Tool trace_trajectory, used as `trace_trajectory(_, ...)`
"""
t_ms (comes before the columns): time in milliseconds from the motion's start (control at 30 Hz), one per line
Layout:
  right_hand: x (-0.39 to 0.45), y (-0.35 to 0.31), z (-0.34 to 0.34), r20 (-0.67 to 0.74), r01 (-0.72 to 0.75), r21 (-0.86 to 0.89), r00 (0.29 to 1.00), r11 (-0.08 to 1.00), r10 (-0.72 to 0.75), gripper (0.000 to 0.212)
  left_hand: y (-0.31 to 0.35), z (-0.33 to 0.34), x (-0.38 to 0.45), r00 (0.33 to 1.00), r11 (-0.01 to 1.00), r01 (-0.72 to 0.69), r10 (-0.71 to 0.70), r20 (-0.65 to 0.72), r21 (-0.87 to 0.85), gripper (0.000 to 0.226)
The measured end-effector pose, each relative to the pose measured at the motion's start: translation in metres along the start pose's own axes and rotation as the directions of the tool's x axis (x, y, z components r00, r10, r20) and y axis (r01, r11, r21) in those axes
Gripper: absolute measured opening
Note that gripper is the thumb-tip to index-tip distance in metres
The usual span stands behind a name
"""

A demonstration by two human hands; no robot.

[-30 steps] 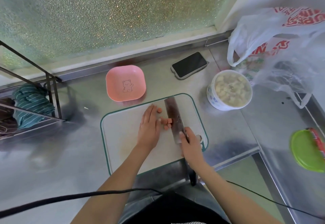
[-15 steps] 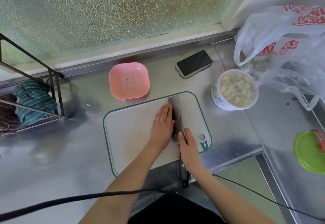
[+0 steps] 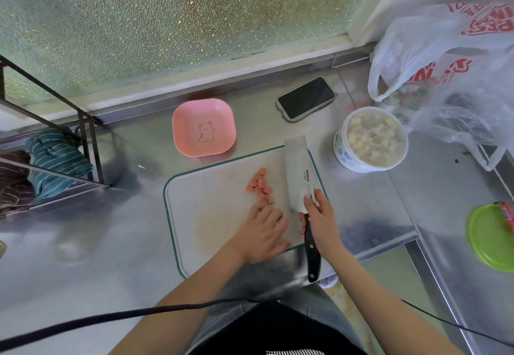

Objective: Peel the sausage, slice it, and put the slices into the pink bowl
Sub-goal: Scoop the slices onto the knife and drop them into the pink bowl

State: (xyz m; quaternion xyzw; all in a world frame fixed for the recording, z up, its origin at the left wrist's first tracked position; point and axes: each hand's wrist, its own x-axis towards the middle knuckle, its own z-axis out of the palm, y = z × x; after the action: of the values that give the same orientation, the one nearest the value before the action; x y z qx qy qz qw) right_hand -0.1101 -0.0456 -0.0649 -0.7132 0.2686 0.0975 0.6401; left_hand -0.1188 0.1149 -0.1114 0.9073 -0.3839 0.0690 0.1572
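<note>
The sausage slices [image 3: 259,185] lie in a loose pink cluster near the far right part of the cutting board [image 3: 205,215], none yet in the pink bowl [image 3: 204,127], which sits bare just beyond the board's far edge. The step in hand looks like gathering: the left hand [image 3: 264,232], fingers flat and spread on the board, should sweep the rounds together, while the right hand [image 3: 319,221], clamped on the cleaver [image 3: 299,176], slides the blade flat under them to ferry all across.
</note>
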Motion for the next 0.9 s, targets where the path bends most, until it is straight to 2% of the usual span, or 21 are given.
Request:
trace_trajectory(133, 0.000, 0.005, -0.006, -0.004, 0.011, -0.013, 1.000, 1.000, -0.011, 0.013, 0.005, 0.005, 0.002, 0.986, 0.989, -0.123, 0.111, 0.126, 0.085, 0.048)
trace_trajectory(233, -0.003, 0.005, -0.008, 0.005, 0.010, -0.026, 1.000, 1.000, -0.010, 0.013, 0.003, 0.008, 0.002, 0.980, 0.978, -0.162, 0.143, 0.141, 0.135, 0.037)
trace_trajectory(300, -0.004, 0.006, -0.008, 0.012, 0.008, -0.061, 1.000, 0.998, -0.008, 0.019, 0.001, 0.005, 0.001, 0.996, 0.991, -0.081, 0.076, 0.045, 0.109, 0.030)
trace_trajectory(367, -0.005, 0.007, -0.006, 0.012, 0.014, -0.143, 1.000, 0.990, -0.012, 0.028, -0.007, -0.001, 0.004, 0.988, 0.988, 0.138, -0.133, -0.074, 0.065, 0.027)
trace_trajectory(433, -0.006, 0.007, -0.002, 0.027, 0.027, -0.241, 0.999, 0.970, -0.021, 0.029, -0.017, -0.008, 0.008, 0.893, 0.905, 0.424, -0.423, -0.157, -0.026, 0.023)
trace_trajectory(500, -0.007, 0.006, 0.004, 0.054, 0.035, -0.289, 0.998, 0.957, -0.020, 0.028, -0.027, -0.010, 0.014, 0.811, 0.818, 0.565, -0.575, -0.106, -0.109, 0.025)
trace_trajectory(600, -0.012, 0.004, 0.014, 0.094, 0.043, -0.306, 0.995, 0.951, -0.015, 0.024, -0.034, -0.009, 0.026, 0.797, 0.747, 0.593, -0.598, 0.085, -0.302, 0.039)
trace_trajectory(667, -0.016, 0.011, 0.022, 0.106, 0.008, -0.325, 0.994, 0.946, 0.028, 0.010, -0.031, -0.008, 0.032, 0.776, 0.696, 0.618, -0.615, 0.141, -0.366, 0.050)
trace_trajectory(767, -0.023, 0.015, 0.034, 0.086, -0.025, -0.307, 0.995, 0.951, 0.054, 0.031, -0.026, -0.006, 0.037, 0.777, 0.711, 0.623, -0.610, 0.155, -0.325, 0.064)
trace_trajectory(800, -0.025, 0.017, 0.038, 0.090, -0.013, -0.291, 0.995, 0.957, 0.041, 0.031, -0.025, -0.004, 0.038, 0.785, 0.725, 0.617, -0.597, 0.166, -0.307, 0.064)
trace_trajectory(867, -0.031, 0.015, 0.046, 0.104, 0.004, -0.210, 0.994, 0.978, 0.018, 0.011, -0.026, -0.002, 0.040, 0.786, 0.728, 0.617, -0.588, 0.192, -0.299, 0.059)
trace_trajectory(900, -0.034, 0.013, 0.049, 0.097, 0.001, -0.177, 0.995, 0.984, 0.017, 0.017, -0.027, -0.002, 0.039, 0.785, 0.725, 0.619, -0.586, 0.200, -0.303, 0.058)
